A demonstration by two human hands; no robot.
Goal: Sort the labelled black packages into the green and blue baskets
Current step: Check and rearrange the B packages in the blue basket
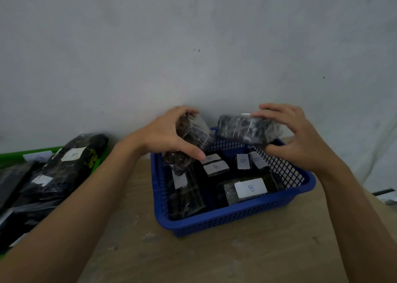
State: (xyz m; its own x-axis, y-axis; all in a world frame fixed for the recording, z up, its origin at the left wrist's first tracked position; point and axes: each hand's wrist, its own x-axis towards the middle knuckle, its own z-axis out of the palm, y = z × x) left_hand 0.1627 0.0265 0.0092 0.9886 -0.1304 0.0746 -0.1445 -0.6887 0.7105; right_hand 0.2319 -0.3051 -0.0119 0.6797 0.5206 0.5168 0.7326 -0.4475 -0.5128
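Pale grey wall (193, 36), scuffed and faintly stained, fills the upper half of the view and meets a worn tan table (225, 257) marked with pale blotches. On the table stands a blue basket (236, 218) holding black packages with white labels marked B (250, 188). Above its far side, the left hand (165, 134) grips one black package (189, 141), tilted down into the basket, and the right hand (296, 136) grips another package (247, 129) lying level. At the left edge, a green basket (97, 162) holds packages labelled A (73, 155).
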